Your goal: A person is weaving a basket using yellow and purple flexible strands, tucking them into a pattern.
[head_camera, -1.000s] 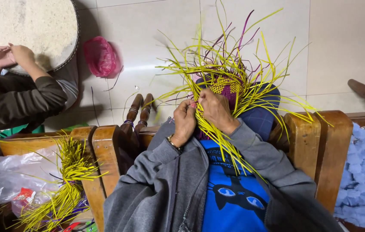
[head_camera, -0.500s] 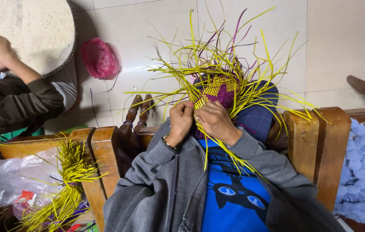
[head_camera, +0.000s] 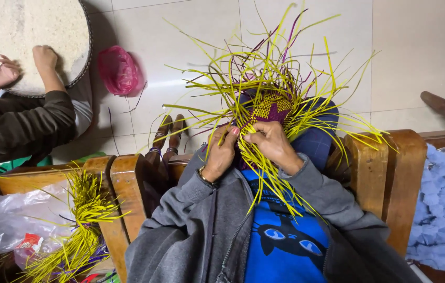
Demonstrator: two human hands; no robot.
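left hand point(head_camera: 221, 152): fingers curled, pinching | right hand point(head_camera: 273, 147): apparently gripping | wrists close

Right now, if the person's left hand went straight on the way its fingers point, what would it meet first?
The left hand points up and right, its fingertips already on the purple and yellow woven strip piece. That weave is first in line, with loose yellow strips beyond it. Depth is hard to judge from above.

Glossy plastic weaving strips point(head_camera: 280, 78) — yellow and purple — over a polished wooden chair point(head_camera: 390, 173), smooth tiled floor point(head_camera: 180, 31).
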